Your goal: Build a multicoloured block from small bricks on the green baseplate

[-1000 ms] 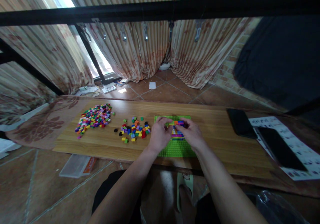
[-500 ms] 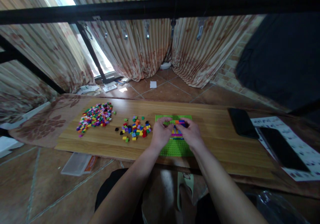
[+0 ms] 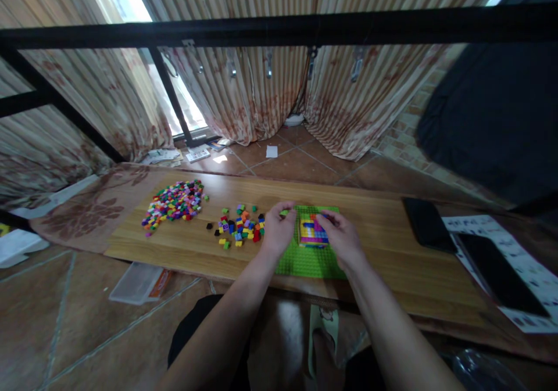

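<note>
A green baseplate (image 3: 309, 260) lies on the wooden board in front of me. On its far half stands a small block of stacked coloured bricks (image 3: 310, 232), yellow, pink and blue. My left hand (image 3: 275, 233) rests at the plate's far left corner with its fingers curled; a bit of green shows at the fingertips, and I cannot make out what they pinch. My right hand (image 3: 343, 238) is on the right side of the brick block, with bent fingers gripping its far right corner.
A small cluster of loose bricks (image 3: 239, 231) lies just left of my left hand, and a larger pile (image 3: 174, 203) sits further left. Two dark phones (image 3: 426, 221) (image 3: 497, 272) lie on the right, one on a printed sheet (image 3: 529, 266). A black bar crosses overhead.
Both hands have come off the orange and blue row at the top of the block and moved apart, so more of the block shows. My head has shifted, moving the view slightly.
</note>
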`<control>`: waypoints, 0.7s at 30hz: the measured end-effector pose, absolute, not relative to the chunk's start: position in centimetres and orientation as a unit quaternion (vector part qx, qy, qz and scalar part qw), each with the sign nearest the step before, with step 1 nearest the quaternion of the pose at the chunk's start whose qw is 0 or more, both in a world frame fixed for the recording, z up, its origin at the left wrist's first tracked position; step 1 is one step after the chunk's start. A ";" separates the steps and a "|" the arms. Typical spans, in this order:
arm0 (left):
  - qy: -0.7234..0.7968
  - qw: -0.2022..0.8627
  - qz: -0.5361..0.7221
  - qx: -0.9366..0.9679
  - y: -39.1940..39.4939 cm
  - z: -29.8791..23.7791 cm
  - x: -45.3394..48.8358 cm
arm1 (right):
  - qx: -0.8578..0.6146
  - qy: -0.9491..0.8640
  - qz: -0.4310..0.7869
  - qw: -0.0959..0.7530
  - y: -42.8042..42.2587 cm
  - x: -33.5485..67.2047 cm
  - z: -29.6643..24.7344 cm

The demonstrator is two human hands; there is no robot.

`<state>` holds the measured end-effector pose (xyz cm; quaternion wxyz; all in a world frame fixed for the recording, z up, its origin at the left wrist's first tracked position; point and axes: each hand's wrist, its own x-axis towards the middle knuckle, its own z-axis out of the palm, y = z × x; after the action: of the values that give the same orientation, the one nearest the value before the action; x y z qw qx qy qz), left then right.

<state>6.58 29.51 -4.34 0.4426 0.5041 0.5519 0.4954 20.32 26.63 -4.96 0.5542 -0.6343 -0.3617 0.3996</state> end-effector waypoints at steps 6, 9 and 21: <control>0.580 0.414 0.475 0.517 31.1 -3.6 2.0 | -0.630 -0.330 0.373 0.596 26.9 20.9 -4.7; 0.561 0.409 0.406 0.595 31.2 -3.4 -0.5 | -0.635 -0.329 0.349 0.606 27.1 21.0 -4.8; 0.546 0.296 0.258 0.741 30.4 -3.6 -5.1 | -0.633 -0.341 0.323 0.615 27.0 21.2 -5.1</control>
<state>-5.15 30.40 -3.61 0.2957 0.7406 0.5456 0.2577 21.22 26.98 -5.06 0.6150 -0.6332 -0.3410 0.3233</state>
